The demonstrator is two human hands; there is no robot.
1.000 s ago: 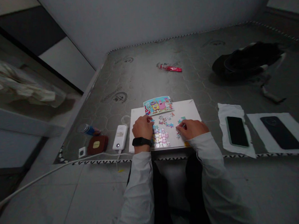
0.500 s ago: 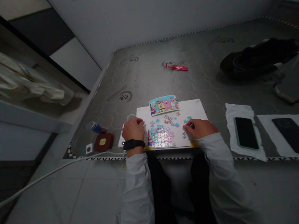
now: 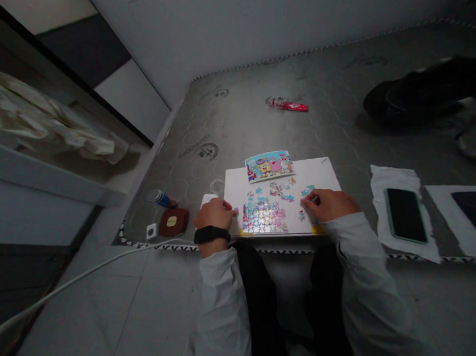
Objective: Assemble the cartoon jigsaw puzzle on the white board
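On a white board [image 3: 234, 186] lies a partly joined jigsaw puzzle [image 3: 264, 216] of interlocked pieces, mostly pale pink, yellow and blue. My left hand [image 3: 215, 216], with a black wristband, is at the board's left edge. Its thumb and finger are closed on a small puzzle piece [image 3: 236, 212], left of the joined part. To the right of the puzzle, my right hand [image 3: 329, 204] has its fingers pinched low over the board; what they hold is hidden. Loose pieces [image 3: 279, 189] lie above the joined part, and another loose piece [image 3: 301, 215] is beside the right fingertips.
A cartoon picture card [image 3: 269, 166] rests at the board's far edge. Leftward are a brown case [image 3: 174, 221], a white adapter [image 3: 151, 230], a small bottle [image 3: 165, 199] and a white cable [image 3: 106, 264]. Two phones, one green-edged [image 3: 406, 215], lie rightward on white sheets. Further back lies a red packet [image 3: 292, 106].
My left hand has moved down toward the board's near edge, and a puzzle piece now shows at its fingertips. My right hand stays nearly in place. The view has shifted slightly.
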